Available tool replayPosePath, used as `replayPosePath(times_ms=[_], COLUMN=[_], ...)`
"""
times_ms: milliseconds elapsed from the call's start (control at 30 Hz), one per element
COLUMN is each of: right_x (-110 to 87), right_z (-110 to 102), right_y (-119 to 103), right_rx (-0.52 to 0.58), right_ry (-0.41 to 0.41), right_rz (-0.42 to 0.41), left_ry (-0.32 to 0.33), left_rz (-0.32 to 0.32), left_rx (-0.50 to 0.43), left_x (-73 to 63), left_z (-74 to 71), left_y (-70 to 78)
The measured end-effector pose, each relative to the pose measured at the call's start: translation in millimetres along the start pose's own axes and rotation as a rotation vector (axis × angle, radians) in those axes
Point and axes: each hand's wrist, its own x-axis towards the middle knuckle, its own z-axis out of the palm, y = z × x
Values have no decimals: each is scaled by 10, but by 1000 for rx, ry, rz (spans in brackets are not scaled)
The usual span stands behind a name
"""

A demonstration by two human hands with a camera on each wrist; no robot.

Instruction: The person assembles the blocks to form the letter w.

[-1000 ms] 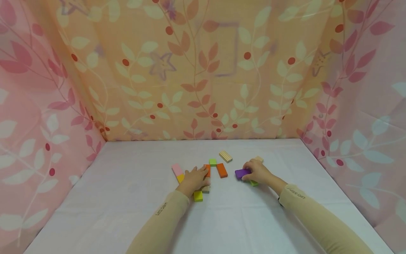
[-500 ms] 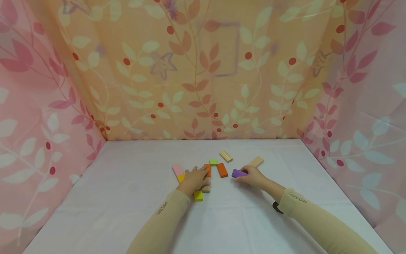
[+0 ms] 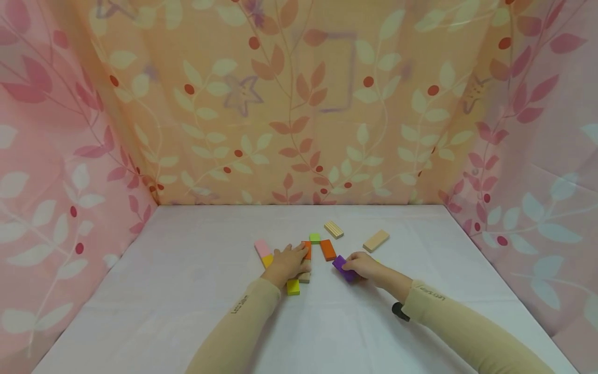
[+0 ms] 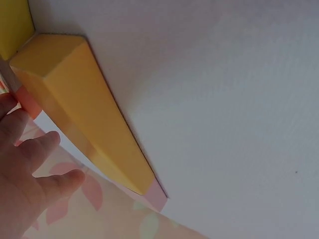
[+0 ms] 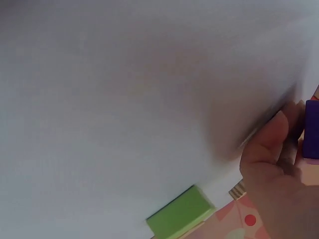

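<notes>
My right hand (image 3: 369, 266) pinches a purple block (image 3: 343, 268) between thumb and fingers, just over the table; the block also shows at the edge of the right wrist view (image 5: 312, 130). My left hand (image 3: 288, 265) rests with spread fingers on a row of blocks, touching an orange block (image 3: 307, 249) and partly covering wooden blocks (image 3: 304, 278) below it. Beside that hand lie a pink block (image 3: 262, 247), a yellow-orange block (image 4: 94, 114) end to end with it, and a yellow block (image 3: 293, 287). A second orange block (image 3: 328, 250) lies slanted between the hands.
A small light-green block (image 3: 315, 238) sits at the top of the row. Behind are a striped block (image 3: 334, 229) and a plain wooden block (image 3: 376, 241). Another green block (image 5: 182, 215) lies near the right hand, mostly hidden in the head view. Patterned cloth (image 3: 299, 104) encloses the table.
My right hand has lifted the purple block away from the green block and carried it left and nearer, turning it. The plain wooden block is now uncovered. The left hand has stayed put.
</notes>
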Motion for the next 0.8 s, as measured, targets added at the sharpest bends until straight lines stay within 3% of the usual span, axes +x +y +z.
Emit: replayPosePath(times_ms=[233, 467, 800], right_x=[40, 24, 136], right_z=[70, 42, 27], right_y=[23, 24, 54], right_rx=[-66, -329, -283], right_ry=[87, 109, 12], right_rz=[18, -170, -128], left_ry=[-5, 1, 5], left_rz=[0, -1, -4], left_rx=[-8, -4, -2], left_x=[10, 32, 19], left_z=[6, 9, -5], left_y=[6, 24, -3])
